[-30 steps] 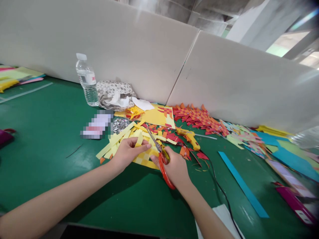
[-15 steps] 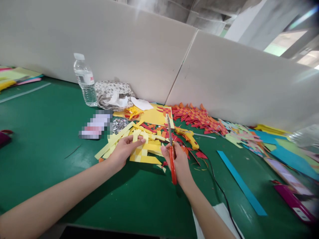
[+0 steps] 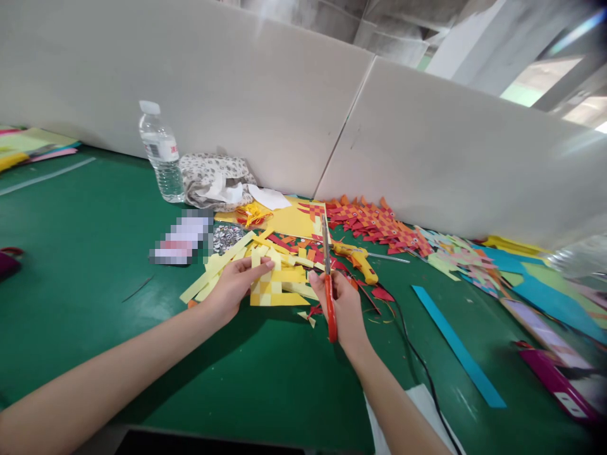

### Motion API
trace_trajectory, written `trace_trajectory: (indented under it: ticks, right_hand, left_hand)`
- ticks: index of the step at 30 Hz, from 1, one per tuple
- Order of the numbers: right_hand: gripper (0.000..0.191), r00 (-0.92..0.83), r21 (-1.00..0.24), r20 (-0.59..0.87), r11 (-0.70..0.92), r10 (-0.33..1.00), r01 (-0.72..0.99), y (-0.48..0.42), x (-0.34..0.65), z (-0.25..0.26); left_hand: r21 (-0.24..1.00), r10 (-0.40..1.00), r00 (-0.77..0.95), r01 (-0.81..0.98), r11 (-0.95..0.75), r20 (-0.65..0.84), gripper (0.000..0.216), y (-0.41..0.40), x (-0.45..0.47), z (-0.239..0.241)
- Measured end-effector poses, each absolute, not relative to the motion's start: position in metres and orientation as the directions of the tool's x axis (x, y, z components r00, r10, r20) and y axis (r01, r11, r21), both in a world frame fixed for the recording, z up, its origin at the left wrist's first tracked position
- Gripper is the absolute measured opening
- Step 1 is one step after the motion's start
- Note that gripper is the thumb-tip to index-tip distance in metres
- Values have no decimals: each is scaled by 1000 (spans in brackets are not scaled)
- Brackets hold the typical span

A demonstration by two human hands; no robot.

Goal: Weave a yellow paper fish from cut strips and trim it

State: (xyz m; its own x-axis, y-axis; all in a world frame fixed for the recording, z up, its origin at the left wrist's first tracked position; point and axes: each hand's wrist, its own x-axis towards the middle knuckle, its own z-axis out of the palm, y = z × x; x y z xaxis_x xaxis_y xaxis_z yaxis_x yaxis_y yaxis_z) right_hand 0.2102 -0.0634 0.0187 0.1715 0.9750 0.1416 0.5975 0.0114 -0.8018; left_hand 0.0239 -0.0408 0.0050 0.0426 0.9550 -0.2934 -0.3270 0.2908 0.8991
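Note:
Between thumb and fingers, my left hand (image 3: 236, 284) pinches a woven piece of yellow paper strips (image 3: 266, 289), checkered in pale and deeper yellow, with loose strip ends pointing right. My right hand (image 3: 345, 309) is closed round red-handled scissors (image 3: 331, 303), whose blades point up and away and look nearly together. The scissors are just right of the woven piece, apart from it. Loose pale yellow strips (image 3: 208, 278) lie under and behind my left hand. Small red and yellow scraps (image 3: 310, 316) are scattered between the two hands.
A yellow glue gun (image 3: 359, 260) with a black cord lies beyond my right hand. Orange-red woven paper fish (image 3: 374, 221) are piled along the partition. A water bottle (image 3: 162, 155), a phone (image 3: 183, 239) and a bag of small eyes (image 3: 227, 239) stand left; a blue strip (image 3: 458, 344) lies right.
The woven yellow piece has turned slightly and its lower edge is now more level. The scissors have tipped a little more upright with a small move of my right hand.

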Motion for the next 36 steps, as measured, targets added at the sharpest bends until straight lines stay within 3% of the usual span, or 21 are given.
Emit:
trace_trajectory:
  ticks: [19,27,36]
  right_hand:
    - [29,167,-793,153,20,974,609,-62,212,15]
    - [32,105,-950,87,51,991,307,-57,212,5]
    - [26,193,-958,125,68,973,279,-54,216,3]
  left_hand:
    - [904,955,94,-309,297,-281,28,-42,25,5]
    - [905,940,141,-259,337,-310,31,-42,26,0]
    - [915,932,123,-187,358,-340,38,-44,29,7]
